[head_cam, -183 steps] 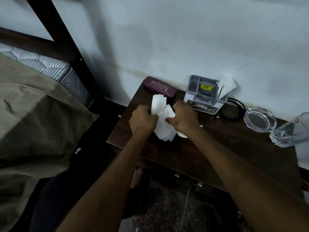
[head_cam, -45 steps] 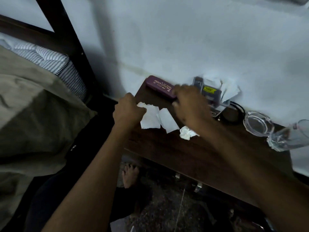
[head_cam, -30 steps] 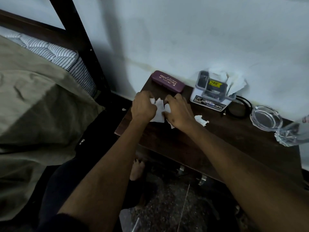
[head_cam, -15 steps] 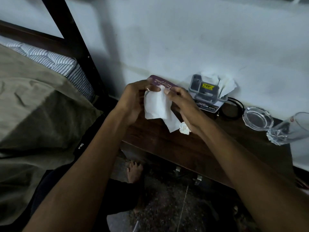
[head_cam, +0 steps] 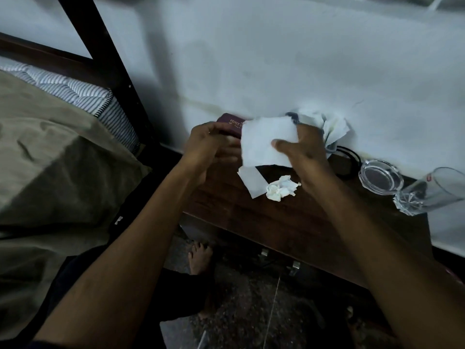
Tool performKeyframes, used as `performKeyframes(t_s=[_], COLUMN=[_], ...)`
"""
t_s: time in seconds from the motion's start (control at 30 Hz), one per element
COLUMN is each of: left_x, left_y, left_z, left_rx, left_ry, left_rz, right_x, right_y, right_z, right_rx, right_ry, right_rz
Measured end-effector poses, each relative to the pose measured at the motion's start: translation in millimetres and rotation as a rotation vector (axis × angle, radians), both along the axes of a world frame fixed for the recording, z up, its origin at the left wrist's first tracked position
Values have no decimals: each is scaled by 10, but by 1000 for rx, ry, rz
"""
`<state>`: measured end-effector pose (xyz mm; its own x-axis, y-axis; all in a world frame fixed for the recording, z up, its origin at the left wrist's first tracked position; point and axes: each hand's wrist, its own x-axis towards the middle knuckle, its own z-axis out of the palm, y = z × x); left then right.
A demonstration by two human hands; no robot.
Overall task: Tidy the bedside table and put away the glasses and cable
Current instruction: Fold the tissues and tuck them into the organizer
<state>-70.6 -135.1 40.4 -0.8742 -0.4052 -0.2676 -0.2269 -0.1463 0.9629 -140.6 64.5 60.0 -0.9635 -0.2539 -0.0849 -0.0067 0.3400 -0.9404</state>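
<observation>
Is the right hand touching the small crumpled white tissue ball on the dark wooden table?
Apart. In the head view the right hand holds a flat white tissue above the table; dark wood shows between it and the crumpled tissue ball.

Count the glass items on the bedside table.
2: a glass ashtray near the wall, right of the right hand, and a drinking glass at the table's right end, beside the ashtray. More may lie out of frame.

Right hand (head_cam: 305, 157) pinches a flat tissue (head_cam: 266, 143) above the table (head_cam: 289, 222). I see my left hand (head_cam: 208, 144) beside it, blurred. Crumpled wad (head_cam: 280, 188) lies below; ashtray (head_cam: 381, 180) and glass (head_cam: 432, 191) right.
</observation>
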Motion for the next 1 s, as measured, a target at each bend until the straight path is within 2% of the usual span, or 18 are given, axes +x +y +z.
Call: performKeyframes(t_s=[0.13, 0.2, 0.33, 0.5, 0.7, 0.87, 0.9, 1.0], left_x=[-153, -196, -224, -258, -51, 177, 181, 135], left_y=[175, 354, 569, 488, 304, 423, 449, 520], left_z=[-502, -660, -778, -668, 16, 82, 48, 23], left_rx=[-615, -761, -886, -800, -717, -398, -407, -604], left_ry=[-192, -257, -288, -257, -99, -34, -14, -4], left_rz=[-113, -132, -97, -91, -108, -166, -176, -198], right_x=[-65, -48, 67, 288, 466, 537, 555, 568], right_y=[245, 392, 684, 946, 951, 781, 736, 606], right_z=[142, 169, 166, 140, 166, 177, 158, 71], right_rx=[39, 30, -22, -60, 66, 194, 218, 286], right_ry=[140, 141, 80, 33, 95, 222, 243, 298], right_rz=[-104, -126, -163, -206, -167, -48, -34, -9])
